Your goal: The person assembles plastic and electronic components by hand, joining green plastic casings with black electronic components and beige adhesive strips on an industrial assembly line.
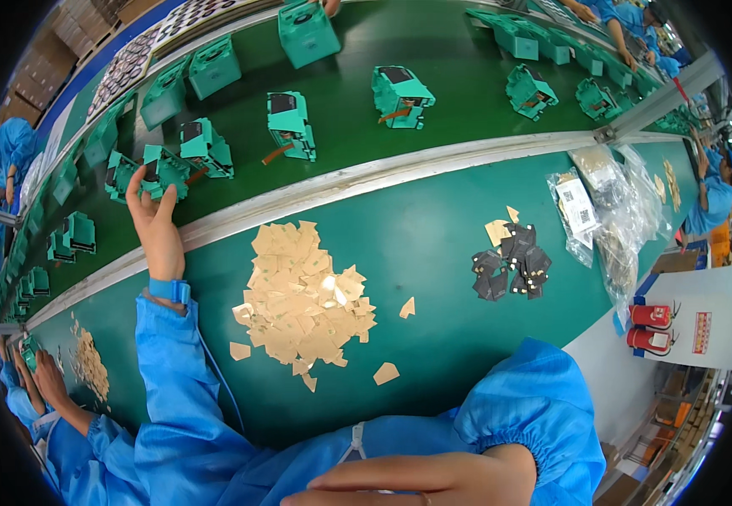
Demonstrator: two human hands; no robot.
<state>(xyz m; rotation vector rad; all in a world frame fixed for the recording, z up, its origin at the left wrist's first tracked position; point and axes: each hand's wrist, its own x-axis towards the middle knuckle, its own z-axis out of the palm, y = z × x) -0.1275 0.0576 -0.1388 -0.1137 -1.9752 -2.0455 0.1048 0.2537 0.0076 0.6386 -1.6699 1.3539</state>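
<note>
Far left, the left hand [159,229] meets a boxy teal plastic housing [164,166] on the glossy green belt [340,118], fingers apart, whether gripping I cannot tell; the near right hand [425,481] is cropped, its hold unclear. Flat, angular tan pieces [298,295] heap on the table [433,228]; crinkled clear plastic bags [606,173], right, hold indistinct contents

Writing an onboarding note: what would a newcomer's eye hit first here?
The big heap of tan pieces on the green table, with a smaller pile of black pieces to its right. Beyond the pale rail, green housings dot the belt; the left hand is at one, left of the heap.
</note>
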